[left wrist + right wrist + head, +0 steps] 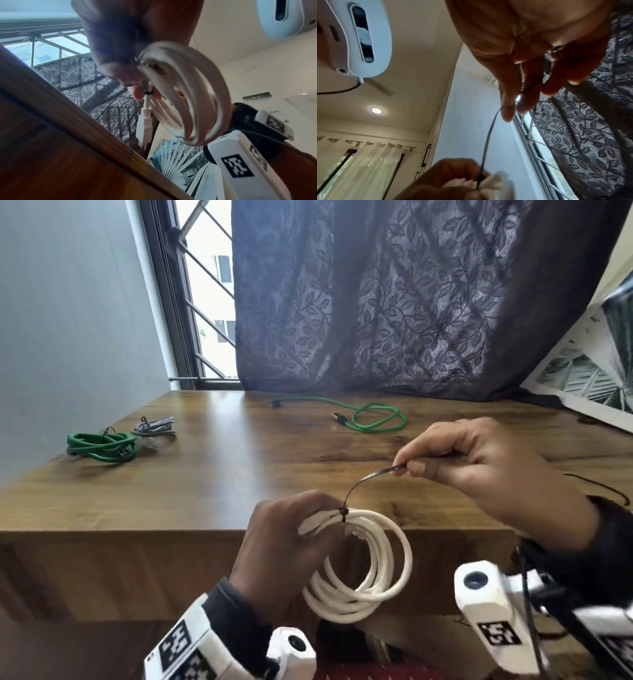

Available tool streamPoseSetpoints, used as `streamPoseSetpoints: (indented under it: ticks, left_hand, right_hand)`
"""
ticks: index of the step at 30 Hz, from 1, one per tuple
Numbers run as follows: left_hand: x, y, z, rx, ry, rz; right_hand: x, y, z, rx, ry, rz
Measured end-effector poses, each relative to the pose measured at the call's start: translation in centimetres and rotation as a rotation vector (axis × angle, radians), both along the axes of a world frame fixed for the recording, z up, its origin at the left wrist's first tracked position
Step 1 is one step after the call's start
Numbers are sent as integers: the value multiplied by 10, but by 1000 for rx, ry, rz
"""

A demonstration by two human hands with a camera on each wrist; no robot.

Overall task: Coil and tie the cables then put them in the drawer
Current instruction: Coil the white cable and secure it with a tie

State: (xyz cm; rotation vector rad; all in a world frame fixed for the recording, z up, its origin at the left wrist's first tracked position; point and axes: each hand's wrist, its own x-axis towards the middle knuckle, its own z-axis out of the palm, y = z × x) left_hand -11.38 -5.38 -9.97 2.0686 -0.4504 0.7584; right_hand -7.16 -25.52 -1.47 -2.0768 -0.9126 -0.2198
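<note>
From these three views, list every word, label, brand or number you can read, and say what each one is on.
No readable words, brands or numbers in any view.
Left wrist band: black-and-white square code marker, a pattern only, no letters.
Right wrist camera housing: the same kind of marker, no text.
White headset: no legible marking.
White cable coil, black tie, table: blank.

The middle of the wooden table [239, 460] lies open between the hands and the curtain [411, 302]. Obstacles sit at the edges — coiled cables [102, 445] far left, a loose green cable [373, 419] toward the back, a black tie [599, 487] at right.
</note>
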Motion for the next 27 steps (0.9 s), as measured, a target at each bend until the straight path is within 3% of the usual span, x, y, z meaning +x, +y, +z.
streamPoseSetpoints:
  ticks: [4,6,8,12,15,18,23,27]
  left_hand:
    - [0,-2,-5,-3,28,-41]
    - [0,-3,-5,-6,27,-51]
    - [0,-5,-4,-13,30,-67]
    - [-2,-8,-3,-17,37,-94]
    - [-3,-9,-3,-38,27,-113]
    - [-5,-9,-2,-48,15,-115]
    - [-5,-5,-2,-17,-12,-57]
    - [-5,-8,-1,-14,-13,-69]
  right_hand:
    - [5,2,0,-366,-182,-138]
    - [3,6,0,-394,-195,-112]
    - [3,9,-2,-307,-120,-53]
    - [2,16,-1,74,193,83]
    - [3,23,-4,206,314,123]
    - [1,24,-7,245,325,142]
    - [-5,14,-7,219,124,92]
    - [-3,14,-10,200,154,86]
